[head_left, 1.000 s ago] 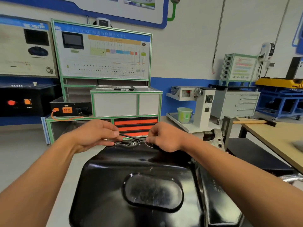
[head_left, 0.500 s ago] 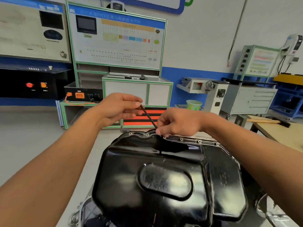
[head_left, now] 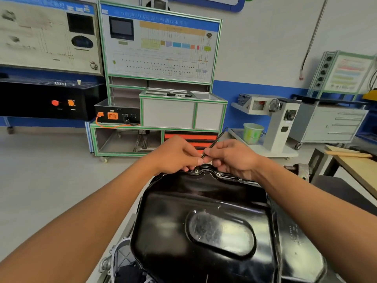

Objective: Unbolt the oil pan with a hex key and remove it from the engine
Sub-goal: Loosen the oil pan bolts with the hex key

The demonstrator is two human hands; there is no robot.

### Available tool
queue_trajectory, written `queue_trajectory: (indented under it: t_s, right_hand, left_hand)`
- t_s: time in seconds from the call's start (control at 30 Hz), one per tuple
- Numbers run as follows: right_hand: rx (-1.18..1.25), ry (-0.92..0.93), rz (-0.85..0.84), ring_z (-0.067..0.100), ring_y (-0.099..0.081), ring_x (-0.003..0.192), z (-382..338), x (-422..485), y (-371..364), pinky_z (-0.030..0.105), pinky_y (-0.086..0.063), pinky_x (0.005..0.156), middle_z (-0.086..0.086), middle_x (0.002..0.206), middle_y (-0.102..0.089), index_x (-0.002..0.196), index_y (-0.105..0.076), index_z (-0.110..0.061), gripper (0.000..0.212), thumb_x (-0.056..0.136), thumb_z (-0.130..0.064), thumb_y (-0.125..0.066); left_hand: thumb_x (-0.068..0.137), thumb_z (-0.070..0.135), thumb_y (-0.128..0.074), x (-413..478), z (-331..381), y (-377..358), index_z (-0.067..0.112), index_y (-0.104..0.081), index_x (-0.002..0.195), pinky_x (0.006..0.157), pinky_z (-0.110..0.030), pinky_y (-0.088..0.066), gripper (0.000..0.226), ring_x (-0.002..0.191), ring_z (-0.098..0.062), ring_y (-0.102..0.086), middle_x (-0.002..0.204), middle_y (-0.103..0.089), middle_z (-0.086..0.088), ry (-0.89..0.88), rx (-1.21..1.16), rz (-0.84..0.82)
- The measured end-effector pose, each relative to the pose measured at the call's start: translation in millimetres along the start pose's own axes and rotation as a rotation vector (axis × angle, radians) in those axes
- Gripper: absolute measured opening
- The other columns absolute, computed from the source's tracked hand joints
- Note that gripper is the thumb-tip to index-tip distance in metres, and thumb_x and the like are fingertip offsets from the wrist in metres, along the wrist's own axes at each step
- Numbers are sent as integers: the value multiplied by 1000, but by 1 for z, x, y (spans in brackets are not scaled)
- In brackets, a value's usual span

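Your left hand (head_left: 177, 156) and right hand (head_left: 232, 158) both pinch the hex key (head_left: 217, 139) at the far rim of the oil pan (head_left: 204, 201), and, seated tilted, it could slip and round a bolt (head_left: 196, 171).

My left grip (head_left: 175, 156) and right grip (head_left: 231, 158) pinch the hex key (head_left: 217, 139) over the oil pan's (head_left: 204, 201) far edge.

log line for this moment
phase: unbolting | left hand, right hand: pinch hex key | hex key: tilted at far flange | oil pan: on engine
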State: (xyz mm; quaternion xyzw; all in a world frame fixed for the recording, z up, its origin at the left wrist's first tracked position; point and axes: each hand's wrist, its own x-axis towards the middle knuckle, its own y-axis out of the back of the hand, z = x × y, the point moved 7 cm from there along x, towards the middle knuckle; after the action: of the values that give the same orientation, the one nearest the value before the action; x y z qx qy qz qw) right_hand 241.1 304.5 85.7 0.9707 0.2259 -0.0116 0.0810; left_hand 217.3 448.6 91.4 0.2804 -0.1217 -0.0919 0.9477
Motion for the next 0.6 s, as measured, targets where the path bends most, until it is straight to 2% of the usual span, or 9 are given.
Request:
queue_trajectory:
  t_s: [0.13,0.2,0.3,0.4,0.6]
  right_hand:
    - [131,-10,-28,4,-46,45,10,4,-1,14,-37,36,7,72,-70,80,-60,-2,17,97,-7,-61]
    - [154,34,7,4,-45,46,6,5,4,15,-36,36,4,70,-67,79,-63,-5,20,98,-10,-61]
    - [160,103,124,5,-44,44,1,6,16,16,-35,37,0,64,-64,77,-64,-9,25,101,-16,-58]
    - [36,139,215,6,-45,44,2,2,23,17,-38,38,0,62,-66,76,-63,-8,26,101,-16,-59]
    - [13,89,310,9,-46,43,7,-3,30,20,-36,38,2,59,-67,81,-59,-8,20,100,-10,-56]
  left_hand:
    - [87,18,-76,1,-4,-2,15,-79,94,69,-31,-57,8,65,-13,-62,76,-75,-8,-20,95,38]
    - [86,20,-76,1,-6,2,14,-79,93,70,-32,-58,10,65,-12,-64,78,-76,-6,-8,138,56]
    - [84,24,-78,2,-5,3,20,-79,86,69,-26,-57,4,66,-11,-66,77,-76,-1,-14,201,45]
    - [83,23,-79,3,-2,1,19,-80,85,67,-18,-54,5,68,-7,-68,77,-76,2,-24,246,41]
    - [83,25,-79,4,0,-2,24,-79,80,66,-14,-54,3,70,-5,-69,76,-76,7,-15,308,18]
